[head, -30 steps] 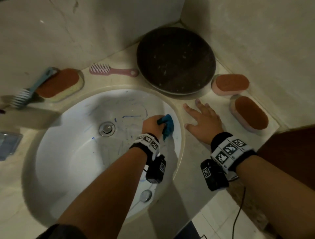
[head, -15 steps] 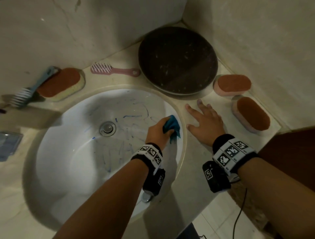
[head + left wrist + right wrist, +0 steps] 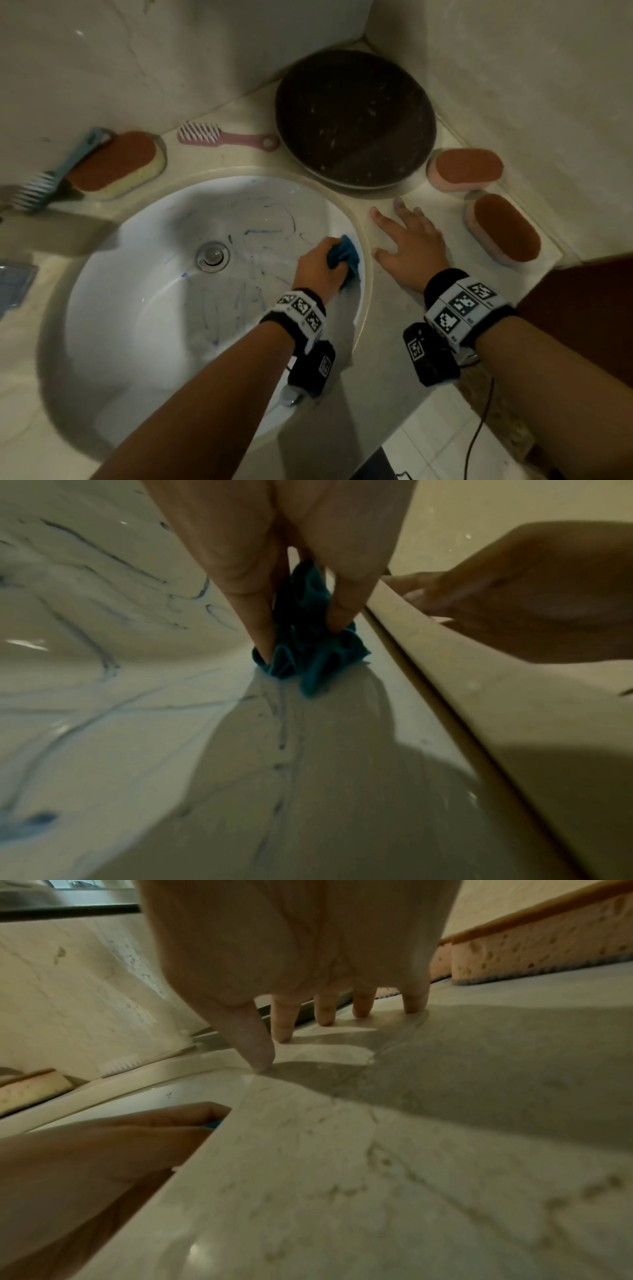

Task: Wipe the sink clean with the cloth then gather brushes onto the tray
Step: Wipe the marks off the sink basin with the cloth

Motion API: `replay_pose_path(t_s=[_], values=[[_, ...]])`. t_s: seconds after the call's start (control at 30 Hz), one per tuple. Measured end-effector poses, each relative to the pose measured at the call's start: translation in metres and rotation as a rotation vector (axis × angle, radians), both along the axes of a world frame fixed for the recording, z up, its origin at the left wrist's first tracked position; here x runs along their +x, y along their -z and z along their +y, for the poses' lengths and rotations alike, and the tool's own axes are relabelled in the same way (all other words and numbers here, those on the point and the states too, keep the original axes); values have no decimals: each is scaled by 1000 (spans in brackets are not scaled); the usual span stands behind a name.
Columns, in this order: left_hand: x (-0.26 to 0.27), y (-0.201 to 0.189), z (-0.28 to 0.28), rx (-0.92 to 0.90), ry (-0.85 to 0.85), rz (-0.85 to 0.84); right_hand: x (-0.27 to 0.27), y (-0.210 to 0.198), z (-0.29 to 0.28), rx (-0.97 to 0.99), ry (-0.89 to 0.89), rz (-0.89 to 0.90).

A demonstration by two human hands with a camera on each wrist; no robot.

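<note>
You're mid-wipe, first step of the task: your left hand point(image 3: 317, 269) has its fingers curled round the bunched teal cloth point(image 3: 344, 257) and presses it against the right inner wall of the sink point(image 3: 113, 291), just under the rim. Your right hand point(image 3: 409, 246) lies flat with fingers spread on the counter point(image 3: 387, 308) beside the basin, holding nothing, looks like bracing. Blue streaks point(image 3: 262, 232) cover much of the bowl around the drain point(image 3: 212, 256) and on the far wall, so the wiping looks far from done. Next move likely calls for dragging the cloth back across the streaked patch toward the drain, with firm pressure and overlapping strokes. Brushes untouched so far: pink brush point(image 3: 219, 136) by the back wall, blue-handled brush point(image 3: 51, 174) at far left leaning on a sponge point(image 3: 114, 164). Dark round tray point(image 3: 354, 120) sits in the corner with nothing on it; two more sponges point(image 3: 466, 169) lie to its right.
</note>
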State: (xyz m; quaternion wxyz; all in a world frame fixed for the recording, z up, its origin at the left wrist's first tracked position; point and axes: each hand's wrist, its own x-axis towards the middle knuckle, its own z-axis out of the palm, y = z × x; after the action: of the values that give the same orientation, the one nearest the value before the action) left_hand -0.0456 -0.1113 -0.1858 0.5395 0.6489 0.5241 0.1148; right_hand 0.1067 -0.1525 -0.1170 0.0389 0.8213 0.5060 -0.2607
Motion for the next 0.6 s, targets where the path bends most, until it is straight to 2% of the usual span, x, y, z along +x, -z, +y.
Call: replay_pose_path(t_s=[0.13, 0.27, 0.37, 0.6], values=[[-9, -1, -8, -38, 111, -1, -1, 0, 0, 9, 2, -9], [-2, -1, 11, 39, 132, 42, 0, 1, -1, 13, -2, 1], [-5, -4, 7, 24, 159, 18, 0, 3, 0, 14, -1, -12], [-26, -11, -18, -23, 421, 30, -2, 1, -1, 22, 3, -8]])
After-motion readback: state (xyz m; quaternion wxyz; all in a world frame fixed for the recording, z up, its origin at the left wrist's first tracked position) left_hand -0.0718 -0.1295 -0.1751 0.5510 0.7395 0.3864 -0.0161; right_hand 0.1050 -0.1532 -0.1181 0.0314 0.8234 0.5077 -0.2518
